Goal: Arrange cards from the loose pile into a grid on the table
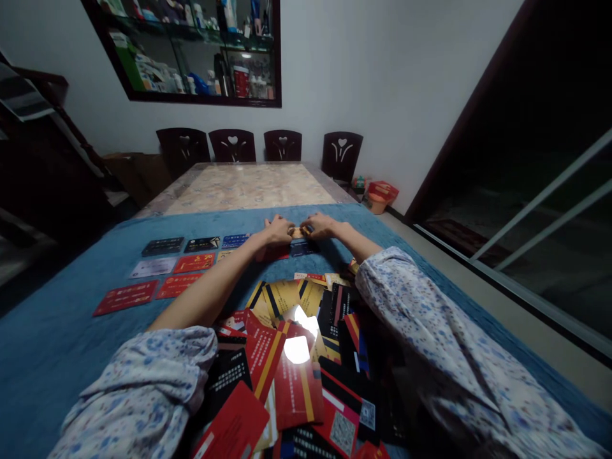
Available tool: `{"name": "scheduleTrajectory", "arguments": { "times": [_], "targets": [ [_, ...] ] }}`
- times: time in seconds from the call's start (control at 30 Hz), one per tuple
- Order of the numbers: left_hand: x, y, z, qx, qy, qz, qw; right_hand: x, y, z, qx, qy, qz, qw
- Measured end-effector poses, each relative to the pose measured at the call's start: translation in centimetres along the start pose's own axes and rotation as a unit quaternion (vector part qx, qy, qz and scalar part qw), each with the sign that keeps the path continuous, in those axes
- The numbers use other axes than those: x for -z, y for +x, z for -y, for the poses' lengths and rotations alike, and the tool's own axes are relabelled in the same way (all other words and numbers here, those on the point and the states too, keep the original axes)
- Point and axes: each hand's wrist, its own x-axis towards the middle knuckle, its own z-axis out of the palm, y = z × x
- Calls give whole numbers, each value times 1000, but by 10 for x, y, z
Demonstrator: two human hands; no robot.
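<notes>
Blue cloth (69, 296), with a card pile (294, 389) near and card rows (194, 262) at left.
Beyond the pile, the left hand (278, 231) and the right hand (322, 225) bend their fingers, nearly closed, at opposite ends of a gold card (297, 233), just beyond a dark card (303, 248); whether they pinch it, I cannot tell.

Four dark-brown wooden chairs (218, 144) with heart-shaped cutouts (233, 139) stand around the far end of the speckled beige tabletop (258, 182). Behind them, a dark-framed wall cabinet (278, 70) has bottles (198, 15) on glass shelves (201, 33). A red package (383, 190) shows above an orange tub (377, 205), far right; a brown cardboard box (143, 176), far left.
</notes>
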Motion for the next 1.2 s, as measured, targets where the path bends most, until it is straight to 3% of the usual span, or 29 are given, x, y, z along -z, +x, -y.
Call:
{"name": "scheduleTrajectory", "arguments": {
  "times": [0.33, 0.67, 0.9, 1.2],
  "targets": [
    [-2, -17, -13, -49, -21, -70, 996, 7, -34, -8, 3, 20, -23, 1000],
    [4, -49, -69, -110, -58, -105, 987, 0, -101, -15, -7, 15, -34, 999],
    [-1, -54, -101, -149, -55, -81, 984, -9, -147, -22, -29, 26, -47, 998],
    [-4, -62, -149, -218, -49, -63, 973, -37, -198, -43, -61, 55, -86, 993]
  ]
}}
